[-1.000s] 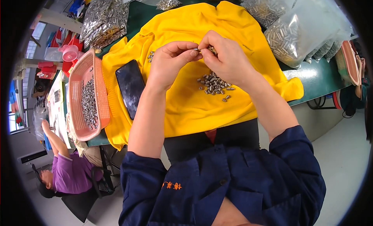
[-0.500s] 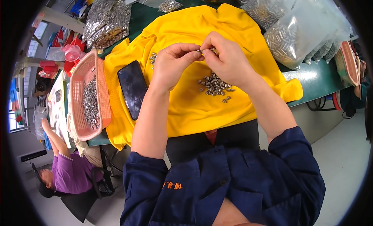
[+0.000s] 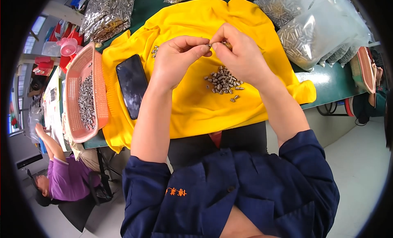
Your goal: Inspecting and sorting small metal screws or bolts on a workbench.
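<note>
Over the yellow cloth (image 3: 184, 123), my left hand (image 3: 177, 60) and my right hand (image 3: 241, 55) meet fingertip to fingertip. Both are closed in a pinch on a small metal part (image 3: 211, 44), mostly covered by the fingers. A brassy bit shows beside my right fingers; whether it is held or lies behind them I cannot tell. Below my right hand a loose pile of small silvery cylindrical metal parts (image 3: 223, 80) lies on the cloth. A few similar pieces (image 3: 154, 51) peek out left of my left hand.
A dark phone (image 3: 132, 86) lies on the cloth at left, beside a pink plastic basket (image 3: 73, 90) holding many metal parts. Clear bags of metal parts (image 3: 108, 17) (image 3: 301, 43) stand at the far left and right of the green table (image 3: 327, 84). A person in purple (image 3: 71, 178) sits at left.
The whole view has shifted slightly, so the table and cloth appear higher and further left. My hands stay pinched together, with the fingers only slightly changed.
</note>
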The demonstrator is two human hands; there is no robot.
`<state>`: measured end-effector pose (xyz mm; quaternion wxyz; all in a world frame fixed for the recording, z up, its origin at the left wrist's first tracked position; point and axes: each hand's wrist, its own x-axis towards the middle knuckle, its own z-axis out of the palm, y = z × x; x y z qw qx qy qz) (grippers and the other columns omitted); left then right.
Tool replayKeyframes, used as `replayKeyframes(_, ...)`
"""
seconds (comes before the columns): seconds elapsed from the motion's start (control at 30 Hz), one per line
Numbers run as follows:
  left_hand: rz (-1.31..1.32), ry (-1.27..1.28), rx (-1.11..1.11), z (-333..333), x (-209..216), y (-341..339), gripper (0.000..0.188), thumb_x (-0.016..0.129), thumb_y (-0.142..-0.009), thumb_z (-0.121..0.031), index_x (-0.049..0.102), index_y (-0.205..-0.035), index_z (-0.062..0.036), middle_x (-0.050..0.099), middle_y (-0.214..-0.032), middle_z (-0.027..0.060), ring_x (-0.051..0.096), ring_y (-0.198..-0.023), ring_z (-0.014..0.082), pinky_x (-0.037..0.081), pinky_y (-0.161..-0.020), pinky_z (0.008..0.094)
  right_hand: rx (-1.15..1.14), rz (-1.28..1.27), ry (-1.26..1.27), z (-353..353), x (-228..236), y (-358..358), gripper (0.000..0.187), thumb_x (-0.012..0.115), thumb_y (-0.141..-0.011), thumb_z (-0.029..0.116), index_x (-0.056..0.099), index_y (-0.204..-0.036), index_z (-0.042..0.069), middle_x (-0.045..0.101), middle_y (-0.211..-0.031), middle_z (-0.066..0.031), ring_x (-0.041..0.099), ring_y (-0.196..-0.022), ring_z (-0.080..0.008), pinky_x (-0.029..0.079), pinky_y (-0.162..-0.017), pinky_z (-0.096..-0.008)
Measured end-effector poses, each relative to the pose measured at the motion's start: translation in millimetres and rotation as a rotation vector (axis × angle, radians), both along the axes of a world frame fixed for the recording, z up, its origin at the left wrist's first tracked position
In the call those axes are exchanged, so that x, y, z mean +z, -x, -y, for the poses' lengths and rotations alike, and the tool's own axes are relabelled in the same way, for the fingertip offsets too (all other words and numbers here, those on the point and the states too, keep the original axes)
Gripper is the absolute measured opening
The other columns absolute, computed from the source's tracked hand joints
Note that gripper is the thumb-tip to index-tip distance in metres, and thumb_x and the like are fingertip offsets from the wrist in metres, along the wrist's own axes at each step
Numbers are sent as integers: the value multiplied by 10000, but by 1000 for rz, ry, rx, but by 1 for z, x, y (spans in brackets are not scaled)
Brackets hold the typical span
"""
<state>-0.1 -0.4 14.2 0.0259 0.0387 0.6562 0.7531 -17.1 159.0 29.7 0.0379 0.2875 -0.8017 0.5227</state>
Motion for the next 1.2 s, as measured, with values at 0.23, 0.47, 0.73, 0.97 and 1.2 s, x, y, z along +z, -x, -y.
replayKeyframes(0.23,-1,-43,-19,3,0,-2,134,586,-747,4,588,-874,46,614,-801,85,593,-728,135,473,-680,221,25,-33,-11,0,5,-2,53,484,-748,56,459,-761,10,561,-646,-121,564,-587,-253,434,-530,-314)
replayKeyframes(0.47,-56,156,51,-1,16,-28,128,589,-738,13,582,-861,47,616,-783,75,594,-725,123,469,-679,213,163,34,3,-5,11,-9,75,495,-742,91,480,-785,31,547,-657,-123,548,-616,-264,422,-540,-319)
replayKeyframes(0.73,-26,-44,235,36,3,-70,86,545,-745,64,568,-826,45,607,-750,108,593,-675,166,486,-655,252,100,-203,-50,-18,22,-45,36,479,-772,25,487,-796,50,494,-668,-48,509,-601,-152,389,-534,-255)
replayKeyframes(0.97,0,-365,-13,25,6,-85,108,538,-745,69,560,-845,33,601,-791,134,595,-715,199,484,-691,284,133,266,68,-11,29,-67,68,468,-794,28,451,-859,25,436,-750,7,407,-676,-55,357,-610,-180)
replayKeyframes(1.2,-84,-521,-49,10,-7,-95,128,588,-722,58,587,-842,15,607,-815,116,600,-731,199,489,-702,289,285,203,82,3,30,-81,49,458,-782,29,456,-831,31,438,-770,-17,401,-662,-79,349,-583,-203)
